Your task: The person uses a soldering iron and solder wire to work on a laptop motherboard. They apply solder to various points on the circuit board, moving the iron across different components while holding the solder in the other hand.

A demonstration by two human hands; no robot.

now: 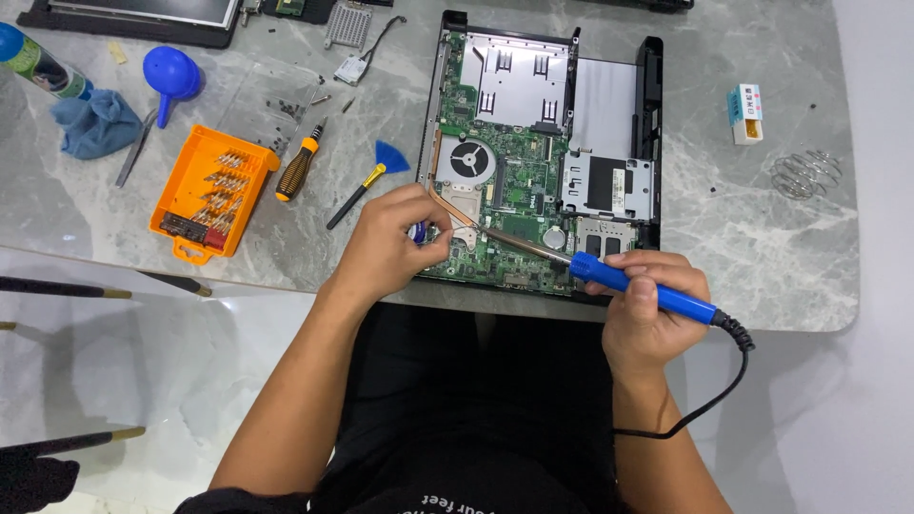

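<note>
**Tech A:** Now, status of both hands, nearest items first.

**Tech B:** Right hand: fingers wrapped tight around the blue handle of a soldering iron. A black cord leaves the rear of the handle and loops down past the table edge. The metal shaft runs up and to the left, with its tip over the lower left part of the green circuit board.

**Tech A:** Left hand?

**Tech B:** Left hand: fingers curled together on a small blue item at the board's lower left corner, just beside the iron tip (mostly hidden; its kind cannot be determined).

**Tech A:** Location of the board?

**Tech B:** It sits inside an opened black laptop chassis lying flat on the grey marble-pattern table, directly ahead of the person. A round fan is at the board's left; silver metal bays fill the upper and right portions.

**Tech A:** Surrounding items, moving outward.

**Tech B:** Left of the chassis: a blue-tipped pry tool, an orange-and-black screwdriver, an orange bit tray. Farther left: a blue cloth and a blue air blower bulb. Right of the chassis, well apart: a small white-and-blue box and a coiled wire stand.
</note>
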